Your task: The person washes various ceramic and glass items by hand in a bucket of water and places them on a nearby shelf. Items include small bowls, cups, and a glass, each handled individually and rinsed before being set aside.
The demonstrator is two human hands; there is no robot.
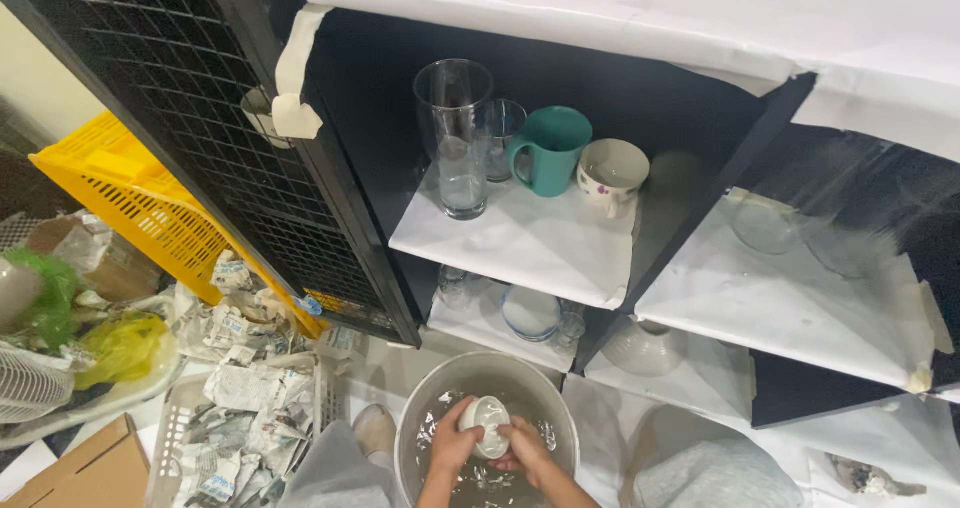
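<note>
Both hands, left hand (452, 446) and right hand (525, 446), closed around a small white cup (487, 424) over the water-filled metal basin (430, 393) (probably mid-wash), while shelf (520, 243) already holds teal mug (550, 150), glasses.

home storeroom, cupboard shelves (520, 243), mugs (550, 150)

A paper-lined black shelf (520, 253) carries a tall glass (455, 133), teal mug (550, 150) and white cup (610, 173)
</note>
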